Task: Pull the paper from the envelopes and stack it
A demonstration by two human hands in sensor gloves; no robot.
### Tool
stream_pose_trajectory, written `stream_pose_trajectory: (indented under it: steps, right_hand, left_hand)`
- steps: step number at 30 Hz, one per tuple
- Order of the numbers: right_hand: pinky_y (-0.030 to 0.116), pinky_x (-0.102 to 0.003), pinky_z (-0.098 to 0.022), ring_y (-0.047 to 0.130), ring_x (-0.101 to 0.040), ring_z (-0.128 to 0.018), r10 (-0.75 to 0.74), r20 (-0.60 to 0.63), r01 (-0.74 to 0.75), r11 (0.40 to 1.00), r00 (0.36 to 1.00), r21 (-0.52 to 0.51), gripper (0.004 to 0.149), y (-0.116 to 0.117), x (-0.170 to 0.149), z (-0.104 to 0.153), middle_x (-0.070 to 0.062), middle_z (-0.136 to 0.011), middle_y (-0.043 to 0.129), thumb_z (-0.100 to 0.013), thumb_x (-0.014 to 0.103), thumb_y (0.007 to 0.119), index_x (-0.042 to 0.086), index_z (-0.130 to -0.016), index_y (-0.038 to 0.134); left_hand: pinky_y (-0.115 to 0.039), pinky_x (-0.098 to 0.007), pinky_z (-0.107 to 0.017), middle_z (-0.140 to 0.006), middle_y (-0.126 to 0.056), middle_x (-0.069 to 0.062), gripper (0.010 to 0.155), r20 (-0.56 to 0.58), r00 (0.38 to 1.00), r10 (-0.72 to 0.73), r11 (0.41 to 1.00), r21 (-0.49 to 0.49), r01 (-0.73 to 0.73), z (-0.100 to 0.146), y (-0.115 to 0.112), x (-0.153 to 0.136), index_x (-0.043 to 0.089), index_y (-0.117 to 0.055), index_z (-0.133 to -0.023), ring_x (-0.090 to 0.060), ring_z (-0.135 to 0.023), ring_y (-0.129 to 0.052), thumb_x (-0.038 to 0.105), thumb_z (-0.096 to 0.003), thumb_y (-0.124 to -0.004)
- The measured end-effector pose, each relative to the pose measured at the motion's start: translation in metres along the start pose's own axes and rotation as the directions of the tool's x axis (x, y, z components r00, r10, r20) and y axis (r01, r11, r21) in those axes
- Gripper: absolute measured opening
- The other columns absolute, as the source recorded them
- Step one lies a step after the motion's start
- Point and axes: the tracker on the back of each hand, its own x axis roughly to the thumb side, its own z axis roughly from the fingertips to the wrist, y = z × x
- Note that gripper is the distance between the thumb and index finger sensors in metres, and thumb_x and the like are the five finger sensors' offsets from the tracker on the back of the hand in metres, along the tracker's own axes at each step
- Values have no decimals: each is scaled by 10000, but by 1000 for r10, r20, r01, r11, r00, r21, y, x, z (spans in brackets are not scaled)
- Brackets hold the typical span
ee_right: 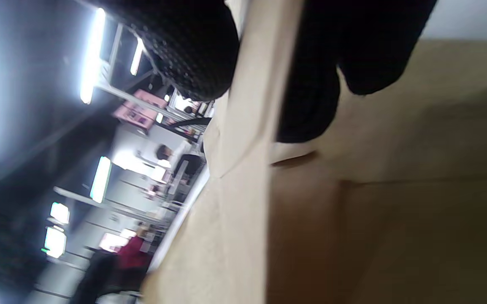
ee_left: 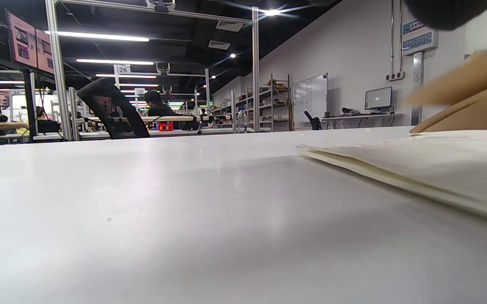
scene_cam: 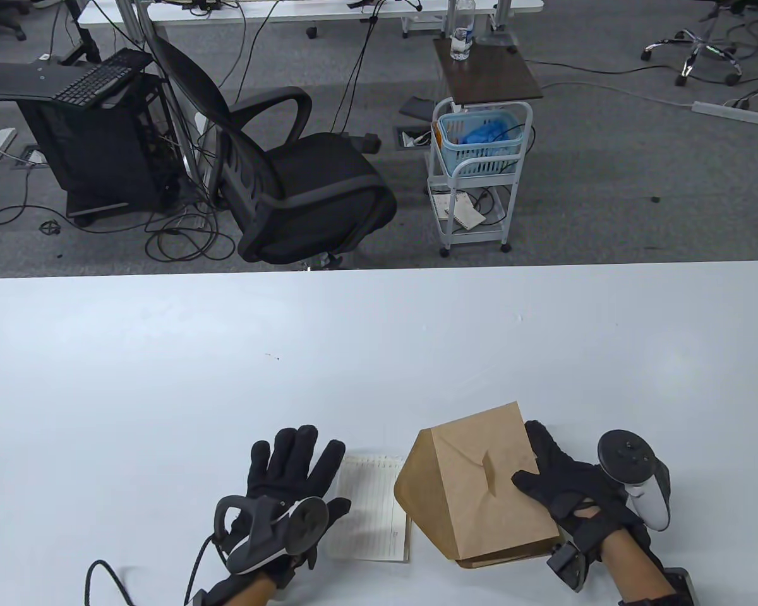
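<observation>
Right hand (scene_cam: 571, 486) gripping brown envelope (scene_cam: 480, 486), lifted off worktop (scene_cam: 164, 379). Left hand (scene_cam: 290, 480) open, fingers spread, resting on paper (scene_cam: 372, 511).

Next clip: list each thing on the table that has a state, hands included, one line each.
top envelope: flap open, lifted off the pile, held by the right hand
lower envelope: flat on the table, under the lifted one
paper: out of an envelope, flat on the table, left of the envelopes
left hand: fingers spread, on the paper's left edge
right hand: grips the top envelope, thumb on its face
</observation>
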Motion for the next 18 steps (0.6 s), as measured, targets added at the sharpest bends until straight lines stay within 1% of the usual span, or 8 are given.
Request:
stream_pose_trajectory:
  steps: [3, 6, 7, 9, 13, 15, 16, 18]
  right_hand:
    - [777, -497, -544, 1035, -170, -337, 227, -10, -227, 972, 974, -55, 854, 7, 4, -1, -149, -804, 880, -473, 229, 885, 215, -1085, 290]
    - [763, -516, -556, 1032, -191, -363, 390, -12, -389, 914, 921, -113, 851, 14, 9, -1, -177, -852, 843, -464, 243, 908, 301, -1079, 323]
    - [756, -525, -560, 1029, -200, -373, 458, -11, -455, 881, 889, -129, 817, 17, 12, -1, -184, -862, 836, -464, 249, 910, 319, -1080, 378]
    - [749, -531, -567, 1027, -207, -389, 562, -17, -559, 819, 827, -133, 695, 22, 17, -1, -197, -869, 832, -462, 275, 913, 289, -1066, 571]
    - [680, -579, -614, 995, -257, -500, 736, -47, -733, 663, 676, -154, 635, 35, 19, -2, -228, -921, 780, -449, 373, 928, 279, -1031, 690]
    - [620, -617, -645, 952, -308, -605, 792, -68, -793, 597, 607, -122, 608, 40, 18, -4, -254, -979, 702, -458, 415, 908, 283, -1019, 714]
    - [597, -630, -654, 929, -331, -660, 790, -69, -791, 599, 609, -127, 554, 40, 19, -4, -255, -1004, 664, -462, 425, 898, 253, -976, 784]
    - [578, -646, -658, 904, -367, -710, 785, -64, -785, 606, 617, -129, 545, 41, 19, -5, -266, -1016, 642, -457, 413, 910, 237, -963, 805]
  left_hand:
    - [-156, -653, -784, -1216, -190, -102, 786, 4, 1000, 1, 1000, -10, -1, 0, -1, 2, 413, -293, -1144, -432, -1151, -237, 635, -497, -679]
    - [-157, -652, -785, -1216, -191, -103, 784, 7, 1000, -3, 1000, -14, 3, 0, -2, 3, 414, -294, -1143, -431, -1152, -238, 635, -496, -679]
    - [-157, -652, -785, -1216, -192, -104, 784, 8, 1000, -3, 1000, -14, 3, 0, -2, 4, 416, -295, -1143, -433, -1151, -239, 635, -496, -679]
    - [-159, -652, -785, -1216, -194, -103, 783, 7, 1000, -2, 1000, -14, 3, 1, -2, 4, 414, -299, -1143, -432, -1151, -241, 634, -495, -680]
    - [-159, -651, -786, -1216, -197, -105, 783, 8, 1000, 0, 1000, -14, 0, 1, -2, 4, 412, -301, -1143, -432, -1150, -242, 635, -496, -679]
    - [-160, -651, -786, -1215, -199, -104, 783, 10, 1000, -1, 1000, -16, 1, 1, -2, 5, 412, -300, -1143, -432, -1151, -242, 635, -495, -679]
    - [-160, -651, -785, -1216, -198, -105, 782, 10, 1000, -2, 1000, -16, 2, 1, -2, 5, 413, -300, -1143, -433, -1150, -242, 635, -495, -679]
    - [-160, -651, -786, -1216, -199, -106, 783, 11, 1000, -1, 1000, -12, 1, 1, -2, 5, 412, -301, -1144, -432, -1150, -243, 636, -495, -678]
